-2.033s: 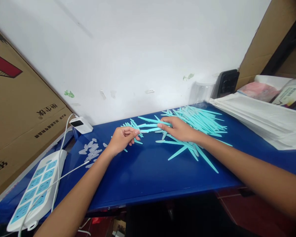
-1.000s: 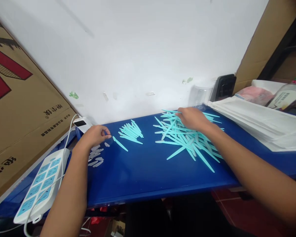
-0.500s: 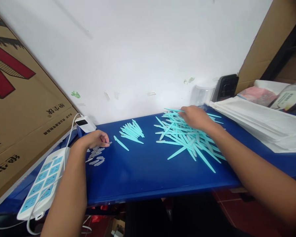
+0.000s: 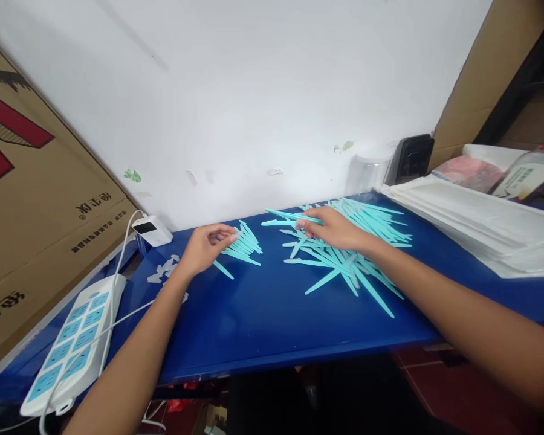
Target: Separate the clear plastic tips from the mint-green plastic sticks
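My right hand (image 4: 329, 226) pinches a slim teal eyebrow razor (image 4: 283, 214) above the left edge of a large heap of similar teal razors (image 4: 367, 241). Another razor (image 4: 274, 223) points left just under the held one; whether my fingers hold it too is unclear. My left hand (image 4: 208, 248) hovers over the near-left side of a smaller bunch of teal razors (image 4: 247, 244), thumb and fingertips closed together. What lies between those fingertips cannot be made out. Small translucent caps (image 4: 163, 269) lie behind my left forearm, which partly covers them.
A white power strip (image 4: 68, 344) with cables lies at the left, near a small white device (image 4: 152, 229) with a dark screen. White sheets (image 4: 471, 223) are stacked at the right. A clear jar (image 4: 370, 175) stands by the wall. A cardboard box (image 4: 40, 199) borders the left side.
My left hand has moved right from the translucent caps to the small razor bunch. My right hand has come left and nearer out of the heap, with a teal razor in its fingers.
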The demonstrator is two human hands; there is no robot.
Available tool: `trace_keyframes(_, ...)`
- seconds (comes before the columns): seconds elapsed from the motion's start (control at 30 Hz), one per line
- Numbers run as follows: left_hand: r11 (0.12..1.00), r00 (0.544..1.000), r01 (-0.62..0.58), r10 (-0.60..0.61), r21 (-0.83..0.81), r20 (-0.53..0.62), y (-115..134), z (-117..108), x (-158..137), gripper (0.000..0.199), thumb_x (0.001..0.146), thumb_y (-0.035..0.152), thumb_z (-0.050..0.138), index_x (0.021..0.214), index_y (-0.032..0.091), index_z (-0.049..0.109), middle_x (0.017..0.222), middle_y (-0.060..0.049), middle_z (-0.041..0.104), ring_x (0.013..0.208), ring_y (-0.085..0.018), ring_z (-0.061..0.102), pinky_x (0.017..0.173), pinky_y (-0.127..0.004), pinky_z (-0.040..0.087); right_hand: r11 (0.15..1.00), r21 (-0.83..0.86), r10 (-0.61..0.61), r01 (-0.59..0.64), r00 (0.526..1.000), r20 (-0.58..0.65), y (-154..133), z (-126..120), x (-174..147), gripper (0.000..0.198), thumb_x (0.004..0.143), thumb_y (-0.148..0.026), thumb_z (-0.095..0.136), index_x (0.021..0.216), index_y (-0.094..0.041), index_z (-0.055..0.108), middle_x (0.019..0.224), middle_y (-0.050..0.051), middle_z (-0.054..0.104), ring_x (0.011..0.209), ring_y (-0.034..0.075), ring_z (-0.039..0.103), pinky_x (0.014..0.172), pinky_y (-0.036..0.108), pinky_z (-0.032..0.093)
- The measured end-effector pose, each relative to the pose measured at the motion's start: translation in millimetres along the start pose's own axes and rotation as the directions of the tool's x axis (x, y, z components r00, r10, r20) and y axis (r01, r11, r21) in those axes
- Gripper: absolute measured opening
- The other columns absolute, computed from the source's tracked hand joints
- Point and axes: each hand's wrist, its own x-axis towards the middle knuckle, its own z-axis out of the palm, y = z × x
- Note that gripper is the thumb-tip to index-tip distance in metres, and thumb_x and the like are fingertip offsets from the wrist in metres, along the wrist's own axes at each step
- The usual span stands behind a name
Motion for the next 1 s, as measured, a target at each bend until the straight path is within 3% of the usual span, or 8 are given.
trace_keyframes(0.2,0.983,0.99,-0.098,0.08,-0.152,-0.119,5,33,-4,0.03,0.081,0.041,0.082,0.097,0.015,0.081,0.093,-0.01,0.077,0.069,-0.016,0.066,0.059,-0.027,0.057,0.967,0.233,0.079,-0.108,0.988,0.131,-1,7,-2,0.043,0.094,-0.059,0.06,0.091,-0.018,0.074,0.07,0.003,0.061,0.06,0.014,0.052,0.058,0.029,0.042)
trace_keyframes(0.47,0.985,0.969,-0.124,0.094,-0.118,-0.23,17,31,-6,0.027,0.078,0.037,0.085,0.093,0.015,0.083,0.094,-0.01,0.079,0.069,-0.016,0.067,0.056,-0.026,0.056,0.945,0.286,0.113,-0.16,0.978,0.175,-8,7,-4,0.046,0.092,-0.061,0.062,0.093,-0.016,0.074,0.065,0.0,0.053,0.06,0.013,0.049,0.061,0.028,0.043)
trace_keyframes(0.77,0.995,0.979,-0.025,0.005,-0.094,-0.205,14,34,-7,0.036,0.08,0.045,0.083,0.1,0.016,0.084,0.087,-0.009,0.079,0.066,-0.017,0.067,0.055,-0.027,0.058,0.963,0.244,0.074,-0.114,0.983,0.168,-6,8,-4,0.045,0.094,-0.059,0.06,0.094,-0.017,0.074,0.067,0.0,0.054,0.059,0.013,0.05,0.06,0.028,0.043)
trace_keyframes(1.0,0.988,0.99,0.028,-0.048,-0.149,-0.132,13,34,-8,0.041,0.079,0.048,0.083,0.104,0.015,0.083,0.09,-0.012,0.08,0.074,-0.022,0.073,0.056,-0.028,0.059,0.975,0.21,0.037,-0.068,0.988,0.15,-10,7,-5,0.046,0.096,-0.059,0.057,0.095,-0.016,0.073,0.069,0.001,0.055,0.059,0.013,0.051,0.056,0.027,0.043)
